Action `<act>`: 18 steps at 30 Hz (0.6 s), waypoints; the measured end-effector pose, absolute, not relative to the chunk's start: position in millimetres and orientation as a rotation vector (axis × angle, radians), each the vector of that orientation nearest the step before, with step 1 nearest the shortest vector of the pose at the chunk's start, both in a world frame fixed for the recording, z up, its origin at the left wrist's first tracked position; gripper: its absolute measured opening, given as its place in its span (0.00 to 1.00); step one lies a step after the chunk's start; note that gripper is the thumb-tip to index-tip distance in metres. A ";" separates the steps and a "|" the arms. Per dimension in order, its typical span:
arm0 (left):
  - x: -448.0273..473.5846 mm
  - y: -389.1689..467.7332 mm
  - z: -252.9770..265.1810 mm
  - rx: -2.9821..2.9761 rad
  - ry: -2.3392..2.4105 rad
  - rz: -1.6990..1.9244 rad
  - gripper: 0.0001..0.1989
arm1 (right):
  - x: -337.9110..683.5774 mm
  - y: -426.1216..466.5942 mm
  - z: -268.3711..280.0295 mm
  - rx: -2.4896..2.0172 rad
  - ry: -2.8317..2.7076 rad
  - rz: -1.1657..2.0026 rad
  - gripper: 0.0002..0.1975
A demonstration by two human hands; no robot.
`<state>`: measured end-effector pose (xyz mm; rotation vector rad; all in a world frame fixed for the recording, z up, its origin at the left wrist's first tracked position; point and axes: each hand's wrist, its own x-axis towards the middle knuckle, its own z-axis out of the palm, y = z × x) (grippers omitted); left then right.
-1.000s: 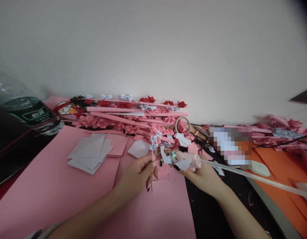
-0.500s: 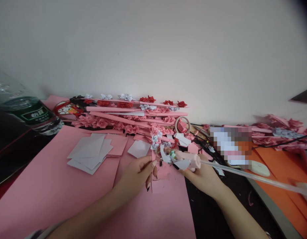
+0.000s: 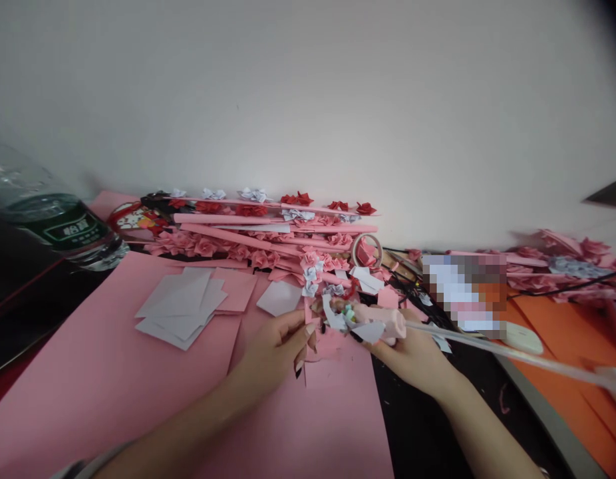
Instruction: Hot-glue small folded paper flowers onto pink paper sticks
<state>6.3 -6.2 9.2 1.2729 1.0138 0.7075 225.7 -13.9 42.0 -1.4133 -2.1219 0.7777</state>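
Note:
My left hand [image 3: 288, 339] is closed in a pinch near the middle of the pink sheets. Its fingers hold a narrow pink paper stem [image 3: 308, 309], with small pink and white folded paper flowers [image 3: 312, 274] at its far end. To the right, my right hand [image 3: 412, 352] is wrapped round a pale pink glue gun [image 3: 380, 320]. A long translucent glue stick [image 3: 507, 354] sticks out of the gun's back toward the right. White paper scraps [image 3: 332, 313] and small green bits cover its front, so the nozzle is hard to see. The gun's front is close to the stem.
White paper squares [image 3: 181, 306] lie on large pink sheets [image 3: 178, 399]. Behind are rolled pink stems [image 3: 238, 219] with paper flowers, and a tape roll [image 3: 366, 251]. A water bottle [image 3: 58, 219] stands left; a blurred-out phone-like object [image 3: 465, 293] and orange sheets [image 3: 562, 346] lie right.
The glue gun and my right hand have shifted very slightly to the right. My left hand stays in place on the stem.

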 end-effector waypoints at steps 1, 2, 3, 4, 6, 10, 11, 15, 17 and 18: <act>6.4 -6.1 10.0 1.274 1.015 0.711 0.14 | 226.2 -14.0 41.7 -1.415 -2.116 0.768 0.09; 6.5 -6.2 10.7 1.271 1.014 0.711 0.15 | 226.5 -14.0 41.6 -1.414 -2.112 0.766 0.09; 6.5 -6.3 11.3 1.263 1.011 0.707 0.15 | 226.7 -14.1 41.5 -1.413 -2.109 0.772 0.09; 6.5 -6.5 11.9 1.252 1.007 0.700 0.15 | 226.8 -14.2 41.6 -1.411 -2.112 0.783 0.09; 6.4 -7.0 12.5 1.233 0.993 0.683 0.15 | 226.9 -14.5 42.0 -1.408 -2.120 0.803 0.10; 6.6 -7.7 11.7 1.180 0.940 0.695 0.12 | 226.8 -15.0 43.0 -1.421 -2.136 0.743 0.09; 6.9 -7.7 11.2 1.162 0.927 0.703 0.12 | 226.4 -15.0 43.5 -1.422 -2.144 0.730 0.08; 7.8 -6.7 9.1 1.167 0.939 0.722 0.13 | 224.5 -14.5 45.6 -1.399 -2.188 0.768 0.08; 7.9 -6.1 8.0 1.192 0.965 0.723 0.15 | 224.5 -14.4 45.9 -1.409 -2.187 0.749 0.08; 7.8 -5.9 7.6 1.200 0.975 0.718 0.15 | 224.7 -14.5 45.7 -1.424 -2.178 0.726 0.09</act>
